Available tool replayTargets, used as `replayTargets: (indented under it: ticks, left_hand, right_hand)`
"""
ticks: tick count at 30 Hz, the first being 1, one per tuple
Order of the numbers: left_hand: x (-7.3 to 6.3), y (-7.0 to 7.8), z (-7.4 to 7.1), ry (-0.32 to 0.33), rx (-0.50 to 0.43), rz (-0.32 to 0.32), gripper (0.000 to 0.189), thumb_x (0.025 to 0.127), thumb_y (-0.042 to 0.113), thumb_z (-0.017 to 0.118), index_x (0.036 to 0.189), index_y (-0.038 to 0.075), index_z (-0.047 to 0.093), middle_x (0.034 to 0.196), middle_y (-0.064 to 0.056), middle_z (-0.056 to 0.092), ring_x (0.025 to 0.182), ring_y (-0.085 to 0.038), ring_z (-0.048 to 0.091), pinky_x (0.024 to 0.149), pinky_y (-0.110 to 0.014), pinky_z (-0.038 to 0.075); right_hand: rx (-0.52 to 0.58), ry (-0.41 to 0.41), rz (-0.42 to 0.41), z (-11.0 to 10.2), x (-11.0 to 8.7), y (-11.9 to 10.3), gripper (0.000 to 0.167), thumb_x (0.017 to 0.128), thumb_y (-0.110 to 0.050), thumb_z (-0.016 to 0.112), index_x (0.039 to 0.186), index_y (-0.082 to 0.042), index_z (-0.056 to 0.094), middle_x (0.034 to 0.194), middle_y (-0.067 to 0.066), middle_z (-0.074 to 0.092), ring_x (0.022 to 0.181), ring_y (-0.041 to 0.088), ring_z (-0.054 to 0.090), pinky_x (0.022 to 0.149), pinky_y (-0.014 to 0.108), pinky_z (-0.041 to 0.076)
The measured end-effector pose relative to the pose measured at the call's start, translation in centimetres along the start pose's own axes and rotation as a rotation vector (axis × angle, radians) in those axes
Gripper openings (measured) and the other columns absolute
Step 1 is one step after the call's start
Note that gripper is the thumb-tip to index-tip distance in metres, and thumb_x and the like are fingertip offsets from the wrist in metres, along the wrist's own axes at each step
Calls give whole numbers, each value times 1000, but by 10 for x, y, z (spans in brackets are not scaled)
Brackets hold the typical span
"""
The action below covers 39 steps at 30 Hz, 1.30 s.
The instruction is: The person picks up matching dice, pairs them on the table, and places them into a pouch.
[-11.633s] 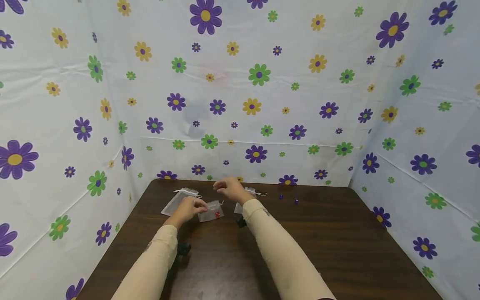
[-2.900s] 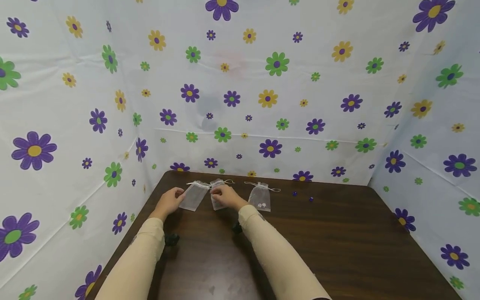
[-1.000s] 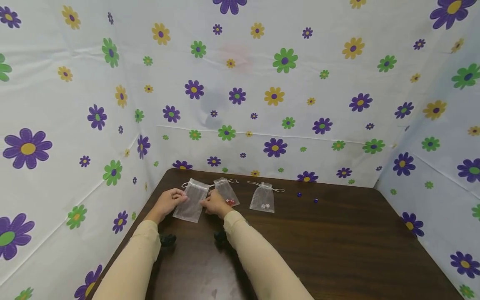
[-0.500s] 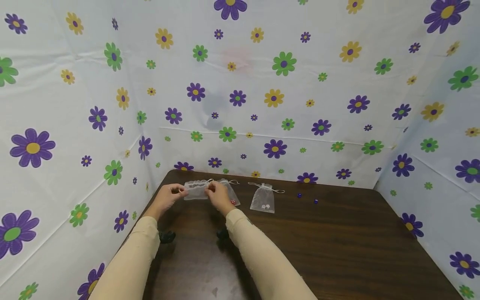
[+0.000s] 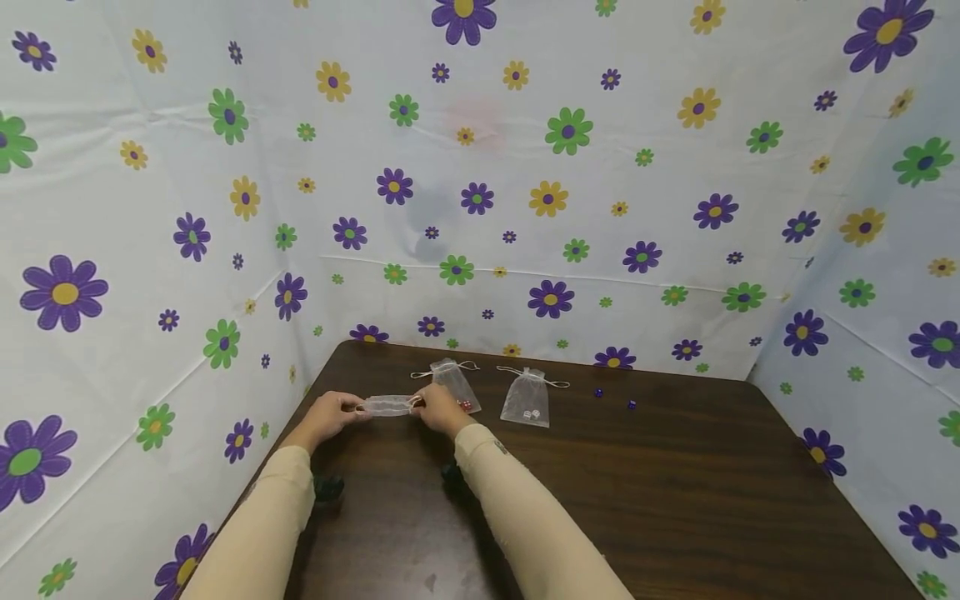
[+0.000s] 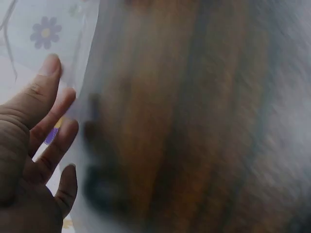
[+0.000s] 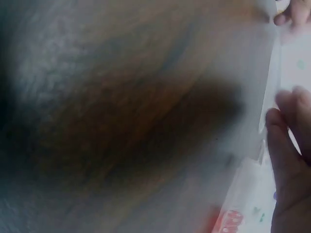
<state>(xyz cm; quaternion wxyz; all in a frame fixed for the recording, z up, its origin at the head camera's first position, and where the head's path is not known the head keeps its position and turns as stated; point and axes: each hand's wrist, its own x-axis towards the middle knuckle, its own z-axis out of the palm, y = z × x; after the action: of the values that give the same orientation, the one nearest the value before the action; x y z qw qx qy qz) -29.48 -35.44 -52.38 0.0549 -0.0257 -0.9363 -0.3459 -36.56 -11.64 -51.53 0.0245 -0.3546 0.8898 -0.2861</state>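
Note:
In the head view a sheer white drawstring bag [image 5: 388, 407] is stretched sideways between both hands and seen nearly edge-on. My left hand [image 5: 330, 417] pinches its left end and my right hand [image 5: 441, 408] pinches its right end. To the right lies a sheer bag [image 5: 450, 379] with red dice [image 5: 465, 406] at its bottom, partly behind the right hand. Beside it a third drawstring bag [image 5: 517, 396] holds white dice [image 5: 531, 414]. In the blurred wrist views, the left hand [image 6: 36, 145] and right hand [image 7: 291, 145] show bent fingers; their grip points are unclear.
Two blue dice, one [image 5: 598, 392] left of the other [image 5: 632, 405], lie loose at the back right of the dark wooden table [image 5: 675, 500]. Flower-printed white sheets [image 5: 510, 167] hang along the table's back and sides.
Earlier the bag with red dice lay between my hands; it now lies farther right. The other bag went from lying flat to being drawn taut between both hands and tipped edge-on.

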Motion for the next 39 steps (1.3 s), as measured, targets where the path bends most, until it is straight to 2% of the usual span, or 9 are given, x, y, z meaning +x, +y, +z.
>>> replayTargets:
  ticks: [4, 10, 14, 19, 25, 32, 35, 37, 39]
  left_hand:
    - [-5, -7, 3, -22, 9, 39, 10, 89, 17, 79, 92, 8, 80, 106, -13, 74, 99, -31, 67, 85, -46, 54]
    - [-8, -9, 7, -12, 7, 113, 11, 91, 17, 77, 88, 7, 80, 108, -14, 71, 105, -38, 64, 92, -53, 50]
    - [-9, -10, 10, -23, 34, 82, 14, 92, 20, 76, 85, 8, 79, 113, -15, 66, 109, -40, 60, 95, -59, 45]
    - [-9, -10, 13, -31, 47, -1, 17, 93, 26, 74, 86, 11, 78, 121, -15, 61, 117, -41, 54, 95, -66, 35]
    - [-11, -11, 13, -19, 43, -21, 18, 94, 26, 73, 89, 9, 78, 122, -17, 60, 118, -42, 51, 93, -65, 32]
    - [-11, -10, 13, -28, 34, -54, 19, 94, 27, 73, 90, 10, 78, 123, -16, 59, 120, -41, 50, 95, -67, 31]
    - [-10, -9, 11, -31, 28, -62, 21, 95, 30, 73, 89, 11, 77, 121, -14, 60, 119, -39, 51, 95, -67, 32]
    - [-9, -8, 10, -30, 6, -50, 20, 95, 29, 72, 91, 10, 75, 118, -14, 62, 115, -38, 55, 97, -64, 37]
    - [-8, -6, 9, -15, -39, -36, 18, 95, 25, 73, 97, 7, 73, 113, -15, 64, 107, -36, 60, 91, -57, 45]
  right_hand:
    - [-3, -38, 28, 5, -1, 3, 12, 91, -9, 76, 80, -3, 75, 75, 0, 67, 67, 7, 49, 66, 21, 44]
    - [80, -25, 52, 11, -1, 7, 9, 93, -11, 75, 94, -5, 82, 93, 4, 77, 88, 13, 67, 79, 23, 51]
    - [123, -26, 101, 10, -3, 9, 13, 94, -15, 74, 97, -5, 82, 100, 5, 77, 98, 18, 68, 86, 27, 51]
    - [175, -24, 126, 8, -3, 11, 13, 94, -15, 74, 97, -5, 81, 101, 6, 77, 98, 19, 67, 87, 29, 51]
    - [213, -51, 153, 9, -2, 13, 14, 93, -16, 76, 96, -4, 82, 102, 6, 77, 91, 13, 63, 83, 25, 50]
    - [196, -66, 155, 11, -2, 13, 12, 91, -15, 77, 93, -4, 82, 98, 5, 77, 87, 9, 61, 82, 23, 49]
    - [197, -68, 167, 10, -2, 12, 12, 92, -15, 76, 94, -4, 82, 99, 5, 77, 90, 11, 63, 84, 24, 50]
    - [198, -69, 179, 10, -2, 12, 13, 92, -16, 76, 95, -4, 82, 100, 5, 77, 92, 13, 64, 86, 26, 50]
    - [190, -73, 190, 10, -2, 12, 14, 92, -17, 76, 96, -5, 82, 102, 4, 77, 95, 15, 65, 87, 27, 50]
